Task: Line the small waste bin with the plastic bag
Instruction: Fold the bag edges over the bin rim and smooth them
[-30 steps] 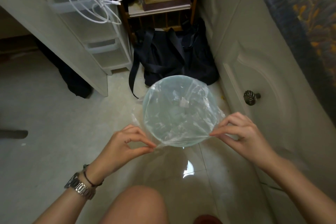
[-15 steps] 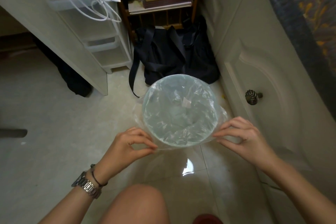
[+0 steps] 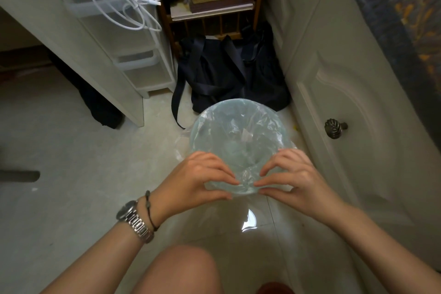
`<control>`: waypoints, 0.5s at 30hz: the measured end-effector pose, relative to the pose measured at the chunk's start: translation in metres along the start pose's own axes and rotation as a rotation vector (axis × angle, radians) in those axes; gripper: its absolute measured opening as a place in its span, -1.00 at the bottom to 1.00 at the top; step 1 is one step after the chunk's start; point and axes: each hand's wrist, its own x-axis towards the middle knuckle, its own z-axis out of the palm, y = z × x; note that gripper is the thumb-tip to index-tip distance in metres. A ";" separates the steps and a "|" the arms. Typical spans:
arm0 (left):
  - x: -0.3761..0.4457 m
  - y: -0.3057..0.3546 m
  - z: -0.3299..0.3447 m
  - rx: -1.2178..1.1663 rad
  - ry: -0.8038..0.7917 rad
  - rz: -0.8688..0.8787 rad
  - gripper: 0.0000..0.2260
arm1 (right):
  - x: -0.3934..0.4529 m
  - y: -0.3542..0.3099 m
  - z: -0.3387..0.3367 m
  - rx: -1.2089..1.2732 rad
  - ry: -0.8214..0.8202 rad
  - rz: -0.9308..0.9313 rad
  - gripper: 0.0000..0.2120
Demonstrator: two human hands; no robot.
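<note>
The left hand [image 3: 200, 179] and the right hand [image 3: 292, 178] meet at the near edge of the small waste bin [image 3: 238, 114], fingertips almost touching one another, each hand narrowed to a pinch on the gathered slack of the plastic bag [image 3: 241, 141]. The bin stands on the floor [image 3: 71, 150] directly ahead of both hands, its round mouth facing up, with the clear film sunk inside it and crinkled across the opening. Beyond the fingertips the bag's edge already looks folded over the far rim, and to the outside of the left hand a loose flap of film hangs past the bin's side. Just past the bin, farther from the hands, a black bag [image 3: 229, 74] slumps on the floor; a cabinet knob [image 3: 335, 128] sits out beyond the right hand.

This reads as the finishing step: the bag is seated and the hands are taking up excess film at the near rim. The next move probably calls for drawing that bunched slack down over the rim or twisting it snug, pulling evenly so the thin film neither tears nor lifts off the far side.
</note>
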 end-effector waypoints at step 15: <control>0.002 -0.006 -0.005 0.036 0.263 -0.142 -0.70 | 0.007 -0.001 -0.012 -0.027 0.210 0.245 -0.79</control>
